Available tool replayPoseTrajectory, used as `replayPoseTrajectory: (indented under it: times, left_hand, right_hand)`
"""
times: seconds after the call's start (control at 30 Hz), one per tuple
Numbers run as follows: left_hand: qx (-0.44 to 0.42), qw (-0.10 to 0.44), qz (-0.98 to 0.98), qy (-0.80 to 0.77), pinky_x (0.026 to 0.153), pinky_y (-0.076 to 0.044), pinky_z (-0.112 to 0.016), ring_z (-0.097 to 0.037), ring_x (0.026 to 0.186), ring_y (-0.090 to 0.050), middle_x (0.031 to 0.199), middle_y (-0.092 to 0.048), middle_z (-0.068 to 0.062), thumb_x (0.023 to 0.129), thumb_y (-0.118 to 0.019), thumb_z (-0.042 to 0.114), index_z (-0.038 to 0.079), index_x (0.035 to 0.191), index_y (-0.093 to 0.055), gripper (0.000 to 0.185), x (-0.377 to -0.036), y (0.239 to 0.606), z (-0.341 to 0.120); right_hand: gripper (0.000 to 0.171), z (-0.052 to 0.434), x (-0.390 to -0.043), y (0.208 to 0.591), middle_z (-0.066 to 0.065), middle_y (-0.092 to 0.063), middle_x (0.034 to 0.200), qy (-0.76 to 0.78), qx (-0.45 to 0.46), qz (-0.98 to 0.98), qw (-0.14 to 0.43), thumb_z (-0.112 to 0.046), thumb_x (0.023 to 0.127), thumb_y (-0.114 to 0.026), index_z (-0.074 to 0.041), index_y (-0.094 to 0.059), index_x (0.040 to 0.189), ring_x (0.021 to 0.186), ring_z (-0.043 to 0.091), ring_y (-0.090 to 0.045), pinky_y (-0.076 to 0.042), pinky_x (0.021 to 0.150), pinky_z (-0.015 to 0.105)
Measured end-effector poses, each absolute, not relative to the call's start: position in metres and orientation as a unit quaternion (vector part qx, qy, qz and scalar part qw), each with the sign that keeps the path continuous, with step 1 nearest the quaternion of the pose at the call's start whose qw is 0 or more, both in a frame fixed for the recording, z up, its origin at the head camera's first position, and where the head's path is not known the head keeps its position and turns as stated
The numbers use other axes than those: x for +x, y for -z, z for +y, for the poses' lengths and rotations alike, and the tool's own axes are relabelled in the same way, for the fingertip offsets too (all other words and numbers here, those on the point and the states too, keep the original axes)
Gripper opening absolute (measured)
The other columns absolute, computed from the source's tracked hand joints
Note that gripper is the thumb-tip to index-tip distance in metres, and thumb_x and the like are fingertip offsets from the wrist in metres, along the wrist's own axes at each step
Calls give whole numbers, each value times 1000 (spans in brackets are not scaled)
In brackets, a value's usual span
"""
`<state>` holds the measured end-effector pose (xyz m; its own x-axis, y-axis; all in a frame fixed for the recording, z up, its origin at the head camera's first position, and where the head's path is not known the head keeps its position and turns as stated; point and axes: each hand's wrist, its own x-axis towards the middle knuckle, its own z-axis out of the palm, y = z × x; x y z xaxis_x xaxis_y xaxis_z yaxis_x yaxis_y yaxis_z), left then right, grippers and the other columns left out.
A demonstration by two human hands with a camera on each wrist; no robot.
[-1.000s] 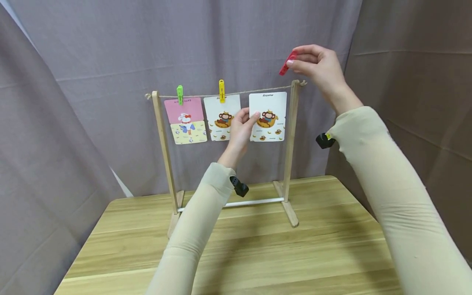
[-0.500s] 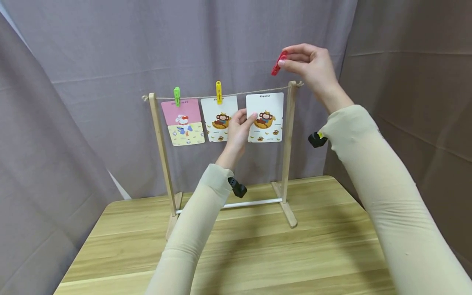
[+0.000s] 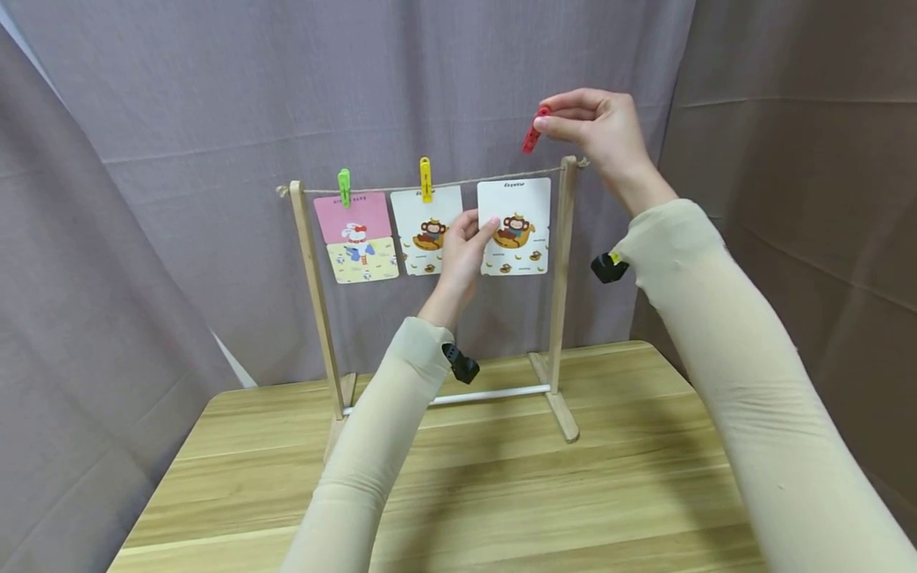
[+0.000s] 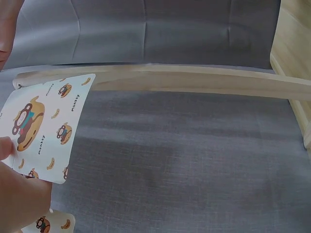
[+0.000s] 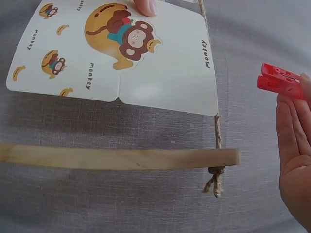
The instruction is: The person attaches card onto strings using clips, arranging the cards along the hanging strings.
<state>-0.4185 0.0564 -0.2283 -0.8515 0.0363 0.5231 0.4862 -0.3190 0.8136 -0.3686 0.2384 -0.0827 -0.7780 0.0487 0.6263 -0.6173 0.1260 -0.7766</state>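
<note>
Wooden, pale and striped, the surface (image 3: 501, 493) carries a light wooden rack with a twine line (image 3: 566, 294); grey-mauve cloth curtains (image 3: 179, 119) hang close behind the rack. On the twine hang 2 cards under a green peg (image 3: 345, 186) and a yellow peg (image 3: 426, 178). The left hand (image 3: 464, 253) pinches a white monkey card (image 3: 514, 226) against the twine. The right hand (image 3: 603, 131) pinches a red plastic peg (image 3: 532, 132) just above that card.

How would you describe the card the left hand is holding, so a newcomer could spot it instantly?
Find the wooden rack on the table, with a string across its top. Three cards hang along it; take the rightmost, the monkey card pinched by the left hand. Unlike its neighbours, it has no peg on top.
</note>
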Motion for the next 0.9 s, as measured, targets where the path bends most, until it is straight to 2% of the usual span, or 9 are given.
replayPoseTrajectory:
  times: [0.2,0.37,0.67,0.9]
  left_hand:
    - [-232,145,-569,776,79,-49,-22,-9,86,-64,107,-72,-15,97,-68,10,-2,115,-65,22,-417,227,55]
    - [-231,146,-569,775,77,-49,-21,-9,84,-63,106,-72,-15,97,-68,9,-2,114,-65,21,-415,226,54]
    - [-236,147,-582,764,78,-49,-21,-9,86,-64,113,-71,-19,97,-68,10,-4,117,-64,24,-412,229,54]
    - [-238,141,-583,764,80,-50,-22,-11,89,-64,115,-71,-18,98,-67,11,-3,119,-63,25,-414,236,58]
  right_hand:
    - [23,236,-373,82,2,-76,89,-656,202,-682,252,-8,77,-88,-6,-79,98,85,16,-71,-54,88,27]
    - [24,234,-374,84,0,-76,90,-647,186,-701,234,-10,79,-88,-8,-79,101,89,14,-71,-51,95,28]
    - [27,225,-378,94,-2,-76,95,-608,178,-741,223,-16,83,-85,-10,-77,108,94,15,-71,-43,104,33]
    - [29,226,-381,101,-4,-75,97,-586,167,-762,219,-18,84,-84,-10,-76,111,97,17,-70,-44,100,33]
